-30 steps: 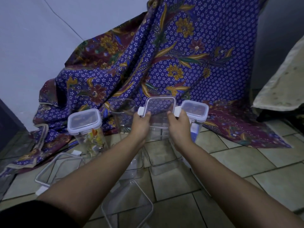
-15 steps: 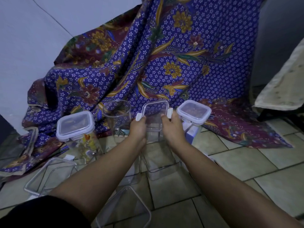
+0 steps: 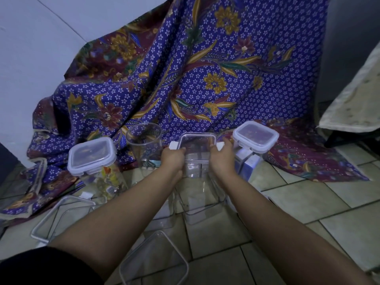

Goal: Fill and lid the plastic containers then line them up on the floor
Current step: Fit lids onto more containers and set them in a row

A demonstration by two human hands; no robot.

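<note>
A tall clear plastic container [image 3: 200,188] stands on the tiled floor in front of me with a clear lid [image 3: 197,141] on top. My left hand [image 3: 172,159] grips the lid's left side by its white flap. My right hand [image 3: 222,159] grips the right side by the other white flap. A lidded container [image 3: 92,155] with colourful items stands at the left. Another lidded container [image 3: 256,136] stands at the right, touching my right hand's side. An open round-topped clear container [image 3: 144,140] stands just left of the held one.
A blue and maroon floral cloth [image 3: 205,68] drapes behind the containers. Loose clear lids or shallow tubs lie on the floor at the left [image 3: 61,214] and near me [image 3: 154,262]. A pale cushion edge [image 3: 353,108] juts in at the right.
Both hands have stayed on the lid's sides while the view shifted slightly; the lid sits a little lower on the container and the white flaps stick out beside my fingers.
</note>
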